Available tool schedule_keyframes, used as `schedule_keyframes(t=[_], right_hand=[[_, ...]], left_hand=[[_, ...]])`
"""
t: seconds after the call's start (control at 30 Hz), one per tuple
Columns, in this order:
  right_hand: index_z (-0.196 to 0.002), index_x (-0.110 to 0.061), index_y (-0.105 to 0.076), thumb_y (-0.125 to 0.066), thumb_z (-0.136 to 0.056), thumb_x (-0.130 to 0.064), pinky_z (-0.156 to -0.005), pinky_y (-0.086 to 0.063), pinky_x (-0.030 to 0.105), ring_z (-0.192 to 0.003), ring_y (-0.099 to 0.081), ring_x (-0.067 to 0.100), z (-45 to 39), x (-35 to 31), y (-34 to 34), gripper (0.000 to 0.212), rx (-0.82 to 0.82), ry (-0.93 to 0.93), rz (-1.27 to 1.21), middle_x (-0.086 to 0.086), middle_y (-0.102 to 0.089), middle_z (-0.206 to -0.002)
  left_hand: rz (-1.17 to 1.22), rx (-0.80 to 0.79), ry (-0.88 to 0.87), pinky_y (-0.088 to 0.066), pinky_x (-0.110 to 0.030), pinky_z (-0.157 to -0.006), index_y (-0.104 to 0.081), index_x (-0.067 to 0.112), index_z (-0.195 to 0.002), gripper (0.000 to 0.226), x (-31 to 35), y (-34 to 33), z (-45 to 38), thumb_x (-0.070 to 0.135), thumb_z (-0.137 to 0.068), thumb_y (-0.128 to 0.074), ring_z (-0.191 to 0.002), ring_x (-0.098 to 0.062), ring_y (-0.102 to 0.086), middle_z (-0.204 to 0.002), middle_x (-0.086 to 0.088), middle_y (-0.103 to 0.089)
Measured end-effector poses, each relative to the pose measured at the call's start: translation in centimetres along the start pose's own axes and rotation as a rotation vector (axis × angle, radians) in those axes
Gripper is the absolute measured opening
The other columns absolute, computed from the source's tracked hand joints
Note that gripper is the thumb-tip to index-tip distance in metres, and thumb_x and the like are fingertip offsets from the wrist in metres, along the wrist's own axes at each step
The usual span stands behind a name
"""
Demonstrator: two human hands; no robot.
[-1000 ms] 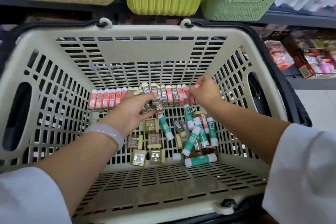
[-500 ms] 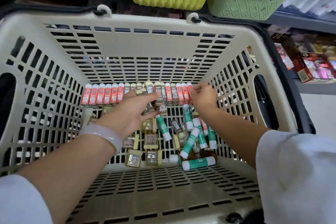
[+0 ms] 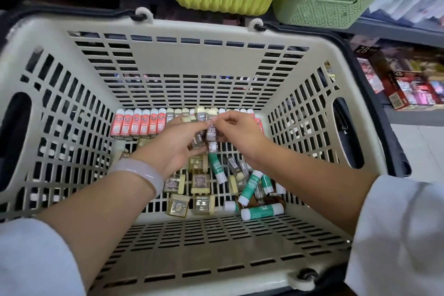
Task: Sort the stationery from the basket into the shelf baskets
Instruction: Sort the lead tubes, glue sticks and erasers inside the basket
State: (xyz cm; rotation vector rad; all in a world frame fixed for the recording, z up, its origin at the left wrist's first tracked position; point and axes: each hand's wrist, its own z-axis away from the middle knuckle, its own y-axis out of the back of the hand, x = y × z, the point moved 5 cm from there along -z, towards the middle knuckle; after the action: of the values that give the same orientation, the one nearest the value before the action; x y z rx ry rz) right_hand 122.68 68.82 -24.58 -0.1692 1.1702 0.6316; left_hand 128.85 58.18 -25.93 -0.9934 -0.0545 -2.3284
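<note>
inside the beige slotted plastic basket point(image 3: 197, 60), our left hand point(image 3: 176, 145) and right hand point(image 3: 241, 134) meet. both sets of fingers pinch small brown 2b lead boxes point(image 3: 211, 136) above the scattered green glue sticks point(image 3: 260, 210).

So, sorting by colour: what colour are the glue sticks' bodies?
Green with white caps, in the head view: glue sticks.

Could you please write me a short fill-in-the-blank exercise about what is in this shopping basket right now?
1. Both hands meet over brown packs marked ____.
2. The red packs line the basket's ____ wall.
3. The glue sticks have white ends and ____ labels.
4. The left hand has a pale ____ on its wrist.

Missing: 2B; far; green; bangle
</note>
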Motion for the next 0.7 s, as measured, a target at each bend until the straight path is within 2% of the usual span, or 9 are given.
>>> schedule_keyframes(t=[0.13,0.2,0.23,0.3,0.4,0.47,0.53,0.63,0.7], right_hand=[[-0.082,-0.01,-0.057,-0.05,-0.094,-0.012,-0.068,-0.057,0.02,-0.073,-0.064,0.013,0.0,0.4,0.4,0.014,-0.017,-0.061,-0.188,0.007,-0.065,-0.083],[-0.088,-0.009,-0.056,-0.049,-0.095,-0.016,-0.069,-0.058,0.024,-0.075,-0.066,0.017,-0.4,0.6,1.3,0.012,0.042,-0.096,-0.168,0.011,-0.067,-0.089],[-0.092,-0.008,-0.056,-0.049,-0.095,-0.019,-0.071,-0.058,0.028,-0.077,-0.066,0.018,-0.8,0.8,2.3,0.012,0.123,-0.109,-0.079,0.012,-0.067,-0.093],[-0.102,-0.008,-0.058,-0.05,-0.095,-0.023,-0.073,-0.057,0.034,-0.079,-0.065,0.021,-1.4,1.0,5.0,0.019,0.322,-0.106,0.289,0.011,-0.066,-0.097],[-0.107,-0.006,-0.058,-0.049,-0.095,-0.018,-0.059,-0.046,0.028,-0.073,-0.057,0.021,-1.8,1.4,7.3,0.019,0.44,-0.084,0.715,0.01,-0.063,-0.092],[-0.109,-0.004,-0.057,-0.048,-0.094,-0.01,-0.059,-0.045,0.028,-0.075,-0.057,0.024,-2.1,2.1,7.5,0.018,0.44,-0.114,0.827,0.015,-0.063,-0.096],[-0.112,-0.001,-0.056,-0.046,-0.092,-0.002,-0.065,-0.047,0.03,-0.085,-0.061,0.03,-2.4,2.6,7.4,0.022,0.445,-0.104,0.92,0.019,-0.063,-0.102],[-0.117,-0.002,-0.053,-0.045,-0.087,0.009,-0.072,-0.046,0.032,-0.095,-0.059,0.032,-2.7,2.7,7.7,0.032,0.506,-0.068,0.902,0.019,-0.059,-0.11],[-0.113,-0.004,-0.054,-0.042,-0.088,0.009,-0.07,-0.046,0.032,-0.091,-0.059,0.031,-2.8,2.9,8.0,0.03,0.519,-0.057,0.916,0.018,-0.061,-0.105]], left_hand=[[0.006,0.022,0.028,-0.053,-0.03,-0.063,-0.052,0.011,-0.093,0.019,0.1,0.4,-0.1,0.004,-0.081,-0.065,-0.096,-0.024,-0.061,-0.107,-0.012,-0.062],[0.014,0.062,0.034,-0.053,-0.029,-0.061,-0.048,0.011,-0.087,0.02,0.1,0.8,-0.2,0.001,-0.08,-0.064,-0.093,-0.023,-0.061,-0.103,-0.012,-0.059],[0.015,0.076,0.028,-0.052,-0.027,-0.059,-0.046,0.013,-0.085,0.022,0.2,0.9,-0.2,0.001,-0.081,-0.064,-0.09,-0.022,-0.06,-0.1,-0.011,-0.057],[0.023,0.095,0.007,-0.05,-0.025,-0.056,-0.041,0.019,-0.078,0.03,0.3,1.1,-0.3,0.0,-0.081,-0.064,-0.087,-0.02,-0.059,-0.094,-0.008,-0.054],[0.036,0.101,-0.014,-0.048,-0.024,-0.053,-0.037,0.022,-0.074,0.035,0.4,1.4,-0.5,0.0,-0.083,-0.062,-0.081,-0.018,-0.058,-0.089,-0.006,-0.055],[0.04,0.102,-0.015,-0.047,-0.023,-0.052,-0.04,0.022,-0.076,0.032,0.3,1.4,-0.7,0.0,-0.083,-0.062,-0.08,-0.016,-0.058,-0.089,-0.005,-0.056],[0.016,0.093,-0.006,-0.048,-0.022,-0.051,-0.048,0.018,-0.089,0.024,0.2,1.3,-0.8,0.001,-0.082,-0.063,-0.083,-0.017,-0.059,-0.093,-0.005,-0.058],[0.004,0.079,0.0,-0.05,-0.024,-0.056,-0.048,0.011,-0.117,0.042,0.0,1.1,-0.9,0.001,-0.08,-0.065,-0.093,-0.02,-0.06,-0.101,-0.006,-0.06],[0.004,0.081,-0.004,-0.051,-0.026,-0.06,-0.046,0.01,-0.125,0.05,0.0,1.0,-1.0,0.001,-0.08,-0.065,-0.097,-0.021,-0.059,-0.106,-0.007,-0.059]])
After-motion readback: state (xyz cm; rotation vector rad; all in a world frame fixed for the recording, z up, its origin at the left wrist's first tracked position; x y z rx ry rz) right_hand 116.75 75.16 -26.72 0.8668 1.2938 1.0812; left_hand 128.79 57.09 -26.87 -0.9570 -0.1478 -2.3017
